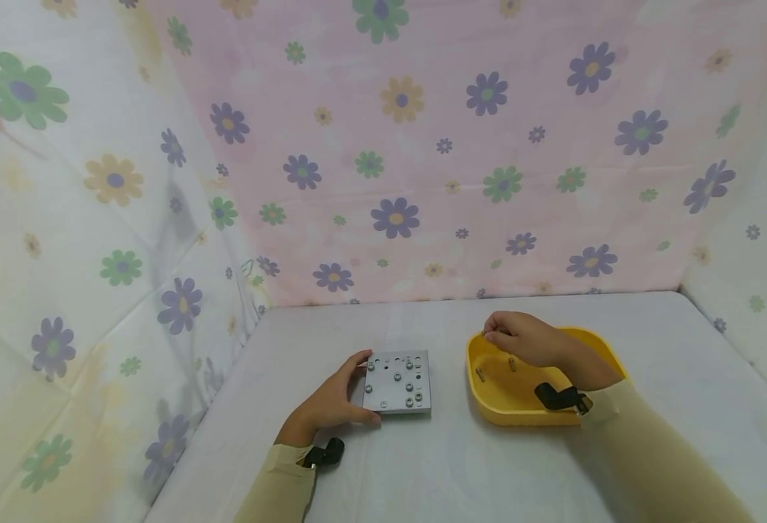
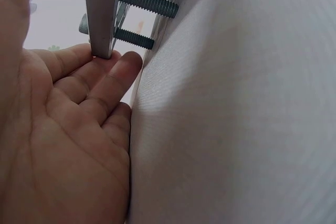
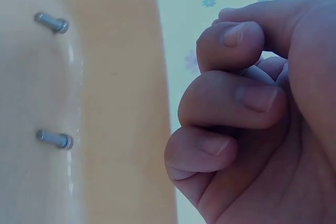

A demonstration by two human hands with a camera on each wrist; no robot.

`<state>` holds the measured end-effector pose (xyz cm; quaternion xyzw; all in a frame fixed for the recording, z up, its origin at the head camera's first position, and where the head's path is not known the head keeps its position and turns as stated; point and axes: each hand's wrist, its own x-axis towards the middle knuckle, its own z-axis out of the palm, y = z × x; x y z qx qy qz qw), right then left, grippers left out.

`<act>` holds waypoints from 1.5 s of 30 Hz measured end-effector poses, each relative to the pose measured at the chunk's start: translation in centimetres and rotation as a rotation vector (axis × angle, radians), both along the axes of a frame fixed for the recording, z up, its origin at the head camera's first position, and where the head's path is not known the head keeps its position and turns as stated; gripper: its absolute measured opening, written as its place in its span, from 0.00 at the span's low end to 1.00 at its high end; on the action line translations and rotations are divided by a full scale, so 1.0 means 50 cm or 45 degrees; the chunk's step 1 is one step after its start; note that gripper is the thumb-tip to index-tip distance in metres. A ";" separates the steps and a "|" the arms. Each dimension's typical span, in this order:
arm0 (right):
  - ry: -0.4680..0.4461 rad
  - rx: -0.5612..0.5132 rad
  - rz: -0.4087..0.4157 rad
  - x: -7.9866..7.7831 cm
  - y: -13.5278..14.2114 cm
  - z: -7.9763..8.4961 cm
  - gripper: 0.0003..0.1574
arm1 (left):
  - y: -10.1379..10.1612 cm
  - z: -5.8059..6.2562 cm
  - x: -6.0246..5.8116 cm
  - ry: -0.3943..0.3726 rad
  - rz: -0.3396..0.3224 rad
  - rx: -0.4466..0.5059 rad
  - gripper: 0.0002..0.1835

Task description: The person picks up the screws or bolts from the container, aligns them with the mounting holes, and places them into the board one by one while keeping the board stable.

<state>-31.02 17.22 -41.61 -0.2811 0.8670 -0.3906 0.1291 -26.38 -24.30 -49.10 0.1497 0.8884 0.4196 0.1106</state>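
My left hand (image 1: 331, 396) holds a square grey metal plate (image 1: 390, 399) by its left side, thumb along the near edge and fingers at the far corner. Several socket-head screws (image 1: 397, 377) sit in the plate's holes. Their threaded shanks (image 2: 149, 2) stick out underneath in the left wrist view, facing the white tabletop. Over the far left rim of a yellow tray (image 1: 521, 419), my right hand (image 1: 527, 340) pinches a small screw, its tip just showing at the fingertips. Curled fingers (image 3: 231, 98) mostly hide it in the right wrist view.
Two loose screws, one nearer the left wall (image 1: 481, 375) and another screw (image 1: 512, 364) farther in, lie in the tray. White cloth covers the table (image 1: 449, 472). Flower-patterned curtains (image 1: 423, 167) enclose its back and sides.
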 end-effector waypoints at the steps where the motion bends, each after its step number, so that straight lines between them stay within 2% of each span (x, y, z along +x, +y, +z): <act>1: -0.001 -0.015 -0.004 0.000 -0.001 -0.001 0.15 | 0.000 0.000 0.000 0.000 -0.002 0.001 0.70; 9: -0.134 -0.106 -0.046 0.009 -0.017 -0.008 0.16 | -0.002 -0.003 0.000 -0.004 0.007 -0.009 0.70; 12: -0.141 -0.126 -0.045 0.014 -0.025 -0.007 0.17 | -0.002 -0.003 -0.001 0.003 0.002 -0.013 0.69; 17: -0.082 -0.151 -0.058 0.019 -0.038 0.001 0.16 | -0.002 -0.003 -0.002 0.001 -0.010 -0.011 0.69; 22: -0.073 -0.153 -0.073 0.022 -0.053 0.008 0.13 | -0.003 -0.003 -0.003 -0.005 -0.009 -0.018 0.69; 26: -0.039 -0.175 -0.055 0.022 -0.068 0.010 0.11 | -0.003 -0.002 -0.003 -0.001 -0.010 -0.018 0.69; 35: 0.184 -0.139 -0.093 0.020 -0.105 0.008 0.05 | -0.004 -0.004 -0.003 0.005 -0.010 -0.024 0.69; 45: 0.232 -0.077 -0.123 0.029 -0.150 0.003 0.04 | -0.004 -0.002 -0.003 -0.007 -0.010 -0.018 0.69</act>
